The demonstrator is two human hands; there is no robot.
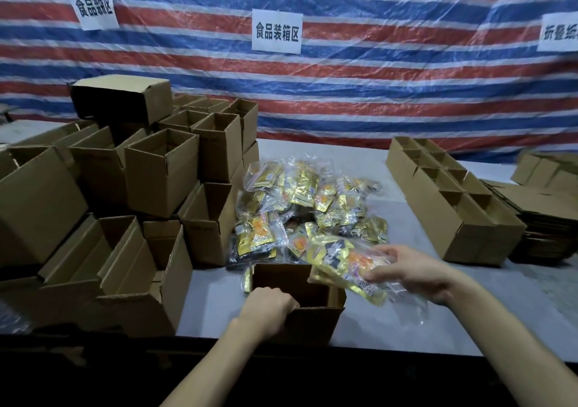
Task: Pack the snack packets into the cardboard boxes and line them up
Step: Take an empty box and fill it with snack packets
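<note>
**Packet at the box's edge, left hand on the rim**

Head view. The left hand [269, 308] gripped the near rim of the open box [316, 322], and its fingertips, curled over the edge, were hidden inside. The box's inside was too dark to see into. The right hand [409, 269] pinched a gold packet [341, 259] by its right end, tilted over the box's right flap. Its black lettering was too blurred to read.

Behind the box lay the heap of packets [306, 200] in clear wrap, with their print unreadable as well. A stack of empty boxes [159, 169] stood on the left of the table [212, 300], and some were cut off by the picture's edge. On the right stood a row of boxes [453, 209], and beside it flattened cardboard [550, 219] ran out of view.

On the striped tarp [375, 78], the middle sign [277, 31] read "食品装箱区". The left sign [91, 5] began "食品", but the rest was smeared. The right sign [560, 32] was cut off after "折叠".
</note>
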